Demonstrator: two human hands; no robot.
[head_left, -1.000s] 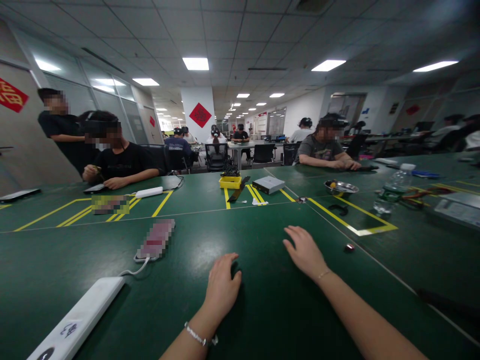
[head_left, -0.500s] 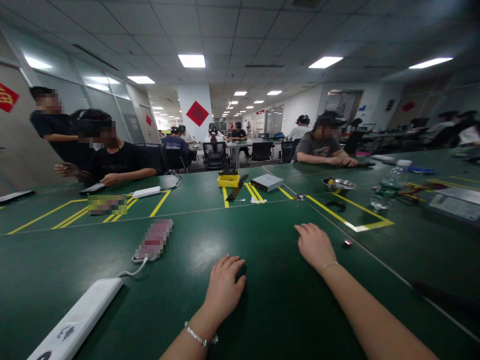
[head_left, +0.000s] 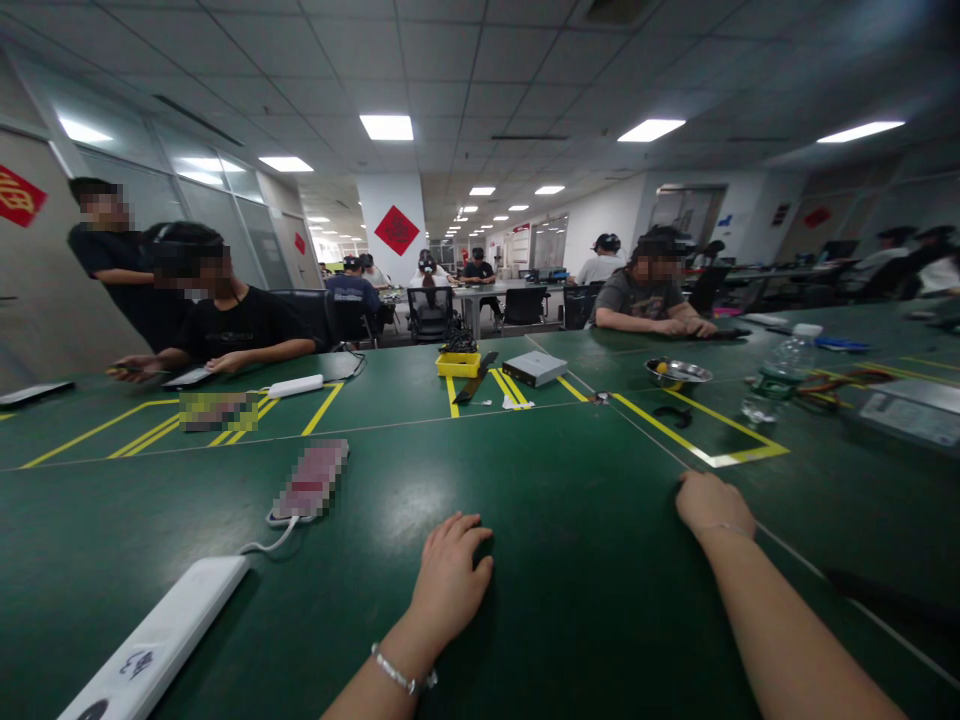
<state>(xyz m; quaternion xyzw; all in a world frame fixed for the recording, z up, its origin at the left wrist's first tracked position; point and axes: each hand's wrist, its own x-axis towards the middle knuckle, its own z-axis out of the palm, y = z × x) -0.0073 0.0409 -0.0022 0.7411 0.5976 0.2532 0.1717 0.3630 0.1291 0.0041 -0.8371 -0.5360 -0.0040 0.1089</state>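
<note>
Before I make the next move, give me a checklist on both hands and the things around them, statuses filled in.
1. Left hand free: ok; fingers open, palm down, no object showing in it.
2. Right hand's grip: cannot tell; its fingertips are mostly hidden.
3. Small shiny red piece in sight: not ok; it showed beside the right hand earlier and is now out of view, probably behind that hand.
4. Water bottle upright and apart from the right hand: ok.
5. White cable to the phone apart from the left hand: ok.
6. Metal bowl upright: ok.
</note>
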